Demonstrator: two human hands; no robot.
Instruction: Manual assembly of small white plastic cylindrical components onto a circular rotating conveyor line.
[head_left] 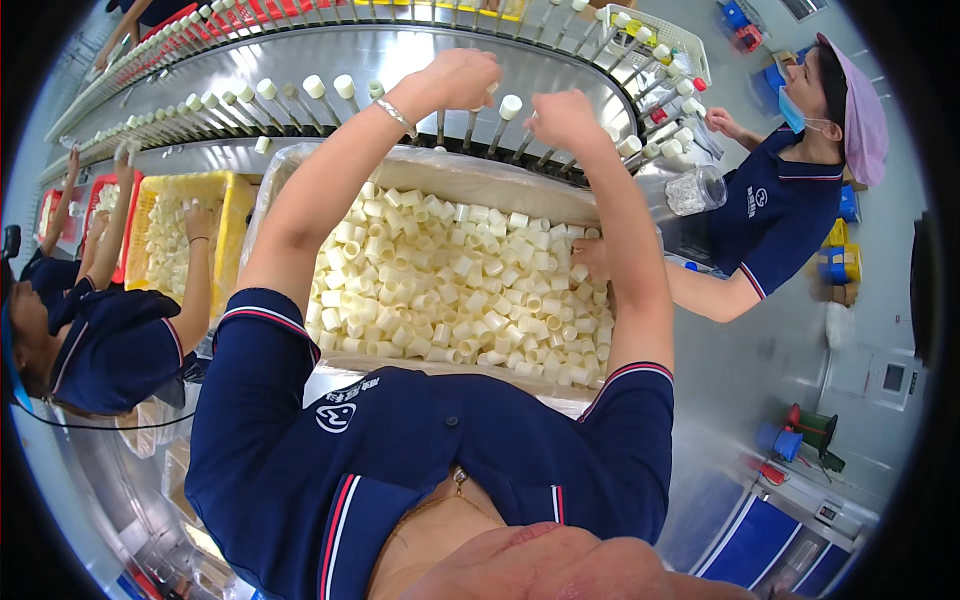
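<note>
Both my arms reach over a lined box [270, 190] heaped with short cream plastic caps [450, 280], hollow and cylindrical. Beyond its far edge runs a row of upright metal rods, many topped with a cream cap [510, 106]. My left hand [462, 78] is closed at a rod's top, with a bit of a cream cap showing under the fingertips. To its right, my right hand [563, 118] has its fingers curled together above another rod; what they hold is hidden. One capped rod stands between my hands.
A co-worker [800, 200] at the right reaches a hand [590, 258] into the box beneath my right arm. A clear jar [695, 190] stands beside that person. People at the left work over a yellow basket [236, 215] and a red basket [128, 190]. The rod line curves around a metal table [260, 70].
</note>
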